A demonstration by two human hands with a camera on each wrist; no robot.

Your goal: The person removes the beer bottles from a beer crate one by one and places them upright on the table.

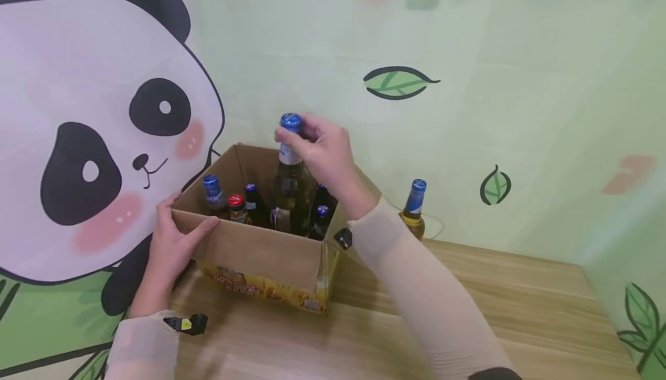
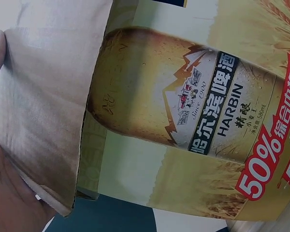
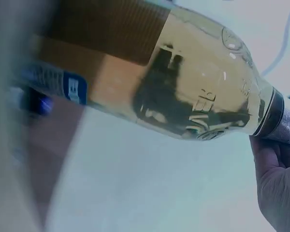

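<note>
a room corner, exact kind unclear: cartoon-panda wall (image 1: 296, 33) behind a wood-grain tabletop (image 1: 536, 293).

A wood-grain table (image 1: 520, 287) carries a cardboard Harbin beer box (image 1: 255, 247) and a blue-capped bottle (image 1: 414, 202) (its base hidden).

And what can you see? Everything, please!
Cardboard box: one, brown and yellow, on the table
Held bottle: one, blue cap, sticking up from the box
Boxed bottles: at least five, one red cap, rest blue, inside
Other bottle: one, blue cap, right of the box
Table: one, brown, below
Cable: one, whitish, behind other bottle
Wall: one, green, behind
Panda picture: one, black-and-white, left
Leaf pictures: several, green, on the wall
Sleeves: two, pale, on arms
Wrist devices: two, black, at cuffs
Left hand: one, gripping the box
Right hand: one, gripping held bottle
</note>
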